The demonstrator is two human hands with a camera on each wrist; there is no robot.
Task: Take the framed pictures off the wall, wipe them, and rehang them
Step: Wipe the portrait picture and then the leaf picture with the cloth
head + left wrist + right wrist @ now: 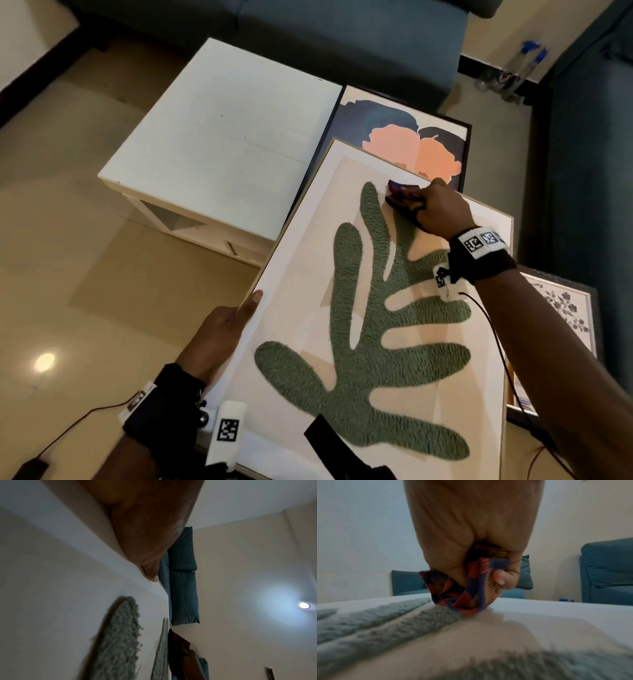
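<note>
A large framed picture [308, 260] with a tufted green leaf shape lies tilted in front of me, its far end resting over a second picture [394, 137] of orange and navy profiles. My right hand [435, 209] grips a bunched striped cloth [400, 195] and presses it on the picture near the tip of one green lobe; the right wrist view shows the cloth [467, 588] crumpled in the fist on the green pile [402, 626]. My left hand [236, 318] holds the frame's left edge, thumb on top; the thumb [149, 555] shows in the left wrist view.
A white side table [219, 137] stands to the left of the pictures. A small floral framed picture [568, 308] lies at the right. Blue sofas [308, 41] run along the back and right side, with spray bottles [524, 65] on the floor in the corner.
</note>
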